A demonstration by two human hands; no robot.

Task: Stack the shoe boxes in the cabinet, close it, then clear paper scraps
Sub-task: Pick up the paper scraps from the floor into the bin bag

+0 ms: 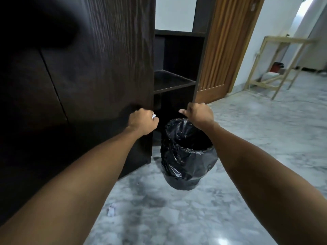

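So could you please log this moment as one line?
left hand: fist on paper scrap | right hand: at bin rim | scrap on floor

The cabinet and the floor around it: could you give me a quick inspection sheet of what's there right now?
Surface: grey marbled floor, shiny, bare in most places.
Job's things: dark wood cabinet, bare open shelves beside it; no shoe boxes seen; one paper scrap on the floor.
Clutter: bin lined with a black bag in front of the shelves.
Hands: left hand fisted, a white bit between its fingers; right hand above the bin's rim, fingers curled.
Cables: nothing seen.
Surroundings: wooden door, pale wooden frame, white wall.
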